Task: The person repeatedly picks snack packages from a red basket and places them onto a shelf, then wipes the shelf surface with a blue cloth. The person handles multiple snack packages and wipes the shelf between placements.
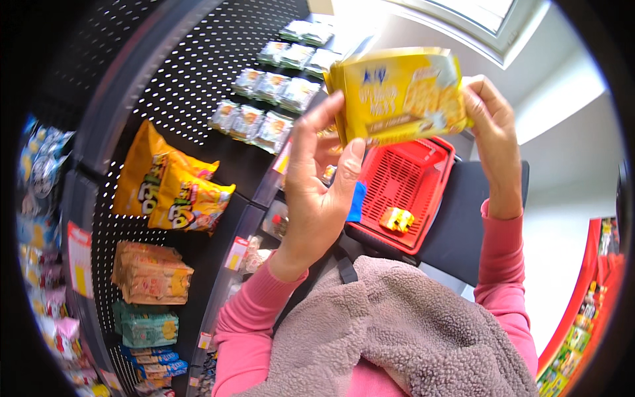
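Observation:
A yellow cracker packet (404,97) is held up before me between both hands, its printed front towards me. At its left end my left hand (322,183) grips it with the thumb at the lower edge and fingers at the side. My right hand (488,111) pinches the packet's right end between thumb and fingers. Below the packet is a red plastic shopping basket (436,198), with a small yellow and orange packet (397,219) in it and a blue item (356,202) at its left side.
Dark perforated shelves stand on the left, with silvery snack packets (270,87), orange snack bags (191,203), brown packets (154,278) and teal packets (149,328). The basket is beside a black seat or surface (461,213). A red display rack (570,327) stands at the far right.

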### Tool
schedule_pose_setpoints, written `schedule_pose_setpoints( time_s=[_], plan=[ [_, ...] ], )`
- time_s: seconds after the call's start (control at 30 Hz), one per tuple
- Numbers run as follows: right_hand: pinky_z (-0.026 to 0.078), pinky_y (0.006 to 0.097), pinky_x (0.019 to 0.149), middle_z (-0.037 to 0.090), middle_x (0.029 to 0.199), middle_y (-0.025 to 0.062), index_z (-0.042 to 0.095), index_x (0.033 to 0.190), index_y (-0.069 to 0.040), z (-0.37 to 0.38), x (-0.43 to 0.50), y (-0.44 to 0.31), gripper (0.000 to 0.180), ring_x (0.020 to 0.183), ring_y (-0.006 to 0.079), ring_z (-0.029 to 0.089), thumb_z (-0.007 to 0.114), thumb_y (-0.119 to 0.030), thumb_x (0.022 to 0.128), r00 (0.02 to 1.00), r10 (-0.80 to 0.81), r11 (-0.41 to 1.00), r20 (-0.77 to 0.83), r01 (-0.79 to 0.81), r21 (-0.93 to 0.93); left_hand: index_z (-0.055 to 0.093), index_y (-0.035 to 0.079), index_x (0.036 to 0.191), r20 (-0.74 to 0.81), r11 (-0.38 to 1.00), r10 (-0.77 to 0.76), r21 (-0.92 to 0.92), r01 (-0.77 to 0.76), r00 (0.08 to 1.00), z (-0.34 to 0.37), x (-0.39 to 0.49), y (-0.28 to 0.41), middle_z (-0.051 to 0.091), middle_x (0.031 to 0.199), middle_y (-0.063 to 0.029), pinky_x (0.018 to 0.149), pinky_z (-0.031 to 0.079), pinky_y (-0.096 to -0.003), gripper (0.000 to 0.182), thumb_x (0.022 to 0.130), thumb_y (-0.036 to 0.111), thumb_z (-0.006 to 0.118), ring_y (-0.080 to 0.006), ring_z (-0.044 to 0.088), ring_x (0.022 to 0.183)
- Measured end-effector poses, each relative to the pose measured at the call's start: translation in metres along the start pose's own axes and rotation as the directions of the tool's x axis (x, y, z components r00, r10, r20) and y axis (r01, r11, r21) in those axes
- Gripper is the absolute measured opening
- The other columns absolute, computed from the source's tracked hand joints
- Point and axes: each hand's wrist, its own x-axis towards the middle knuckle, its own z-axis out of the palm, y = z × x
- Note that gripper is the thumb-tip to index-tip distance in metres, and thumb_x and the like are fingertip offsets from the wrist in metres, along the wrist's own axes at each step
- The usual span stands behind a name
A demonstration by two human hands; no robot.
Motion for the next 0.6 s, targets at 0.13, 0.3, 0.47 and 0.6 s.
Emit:
schedule_pose_setpoints(
  time_s=[0.13,0.3,0.47,0.6],
  plan=[
    [0.053,0.0238,0.073,0.066,0.106,0.0014,0.061,0.099,-0.004,-0.022,-0.064,0.077,0.018,0.087,0.0053,0.061,0.063,-0.021,0.105,0.959,0.278,0.96,-0.055,-0.278,0.018,0.043,0.002,0.15,0.164,0.835,-0.453,-0.268,0.481,0.876,0.025,-0.048,-0.102,0.059,0.136,-0.0138,0.088,0.061,-0.0322,0.049,0.105,0.011,0.059,-0.0177,0.067,0.11],
    [0.058,0.0253,0.059,0.06,0.093,0.0054,0.057,0.101,-0.001,-0.016,-0.143,0.203,0.018,0.074,0.0099,0.062,0.065,-0.017,0.102,0.872,0.443,0.865,-0.21,-0.477,-0.157,0.042,-0.002,0.149,0.173,0.526,-0.815,-0.18,0.831,0.553,0.033,-0.109,-0.199,0.063,0.128,-0.0176,0.086,0.061,-0.0327,0.051,0.105,0.017,0.061,-0.0216,0.068,0.111],
    [0.052,0.0357,0.066,0.049,0.093,0.0113,0.052,0.09,-0.001,0.012,-0.203,0.338,0.016,0.077,0.0225,0.057,0.065,-0.009,0.095,0.879,0.358,0.729,-0.315,-0.474,-0.493,0.043,-0.002,0.148,0.208,0.503,-0.835,-0.087,0.86,0.51,-0.004,-0.167,-0.218,0.069,0.122,-0.0161,0.083,0.06,-0.0308,0.048,0.107,0.018,0.058,-0.0207,0.072,0.103],
    [0.049,0.0419,0.08,0.051,0.096,0.0173,0.053,0.09,0.0,0.028,-0.239,0.396,0.015,0.086,0.0322,0.055,0.065,-0.008,0.093,0.87,0.35,0.658,-0.347,-0.492,-0.57,0.049,-0.002,0.142,0.102,0.442,-0.889,-0.059,0.895,0.446,-0.035,-0.208,-0.216,0.073,0.114,-0.0139,0.074,0.059,-0.0262,0.041,0.107,0.016,0.058,-0.0168,0.073,0.094]
  ],
)
